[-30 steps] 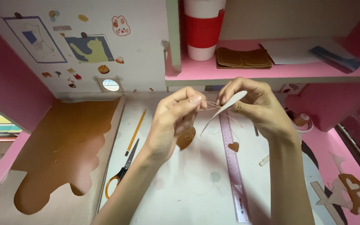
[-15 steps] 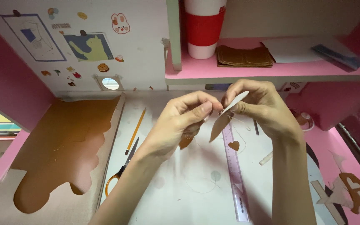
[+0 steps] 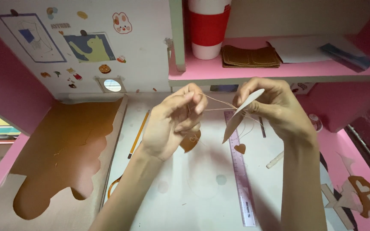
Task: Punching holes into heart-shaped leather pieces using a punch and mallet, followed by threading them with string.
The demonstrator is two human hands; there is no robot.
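Above the ruler (image 3: 240, 171), the right hand (image 3: 275, 109) pinches a thin leather piece (image 3: 240, 116) by its upper end while the left hand (image 3: 174, 122) pinches the thread (image 3: 219, 102), both looking light, flexible and best held near the stitch.

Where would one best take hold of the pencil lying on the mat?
Probably the pencil at its upper half, from above, fingers across its thin shaft: it lies flat, and its lower end sits close by the left hand and forearm.
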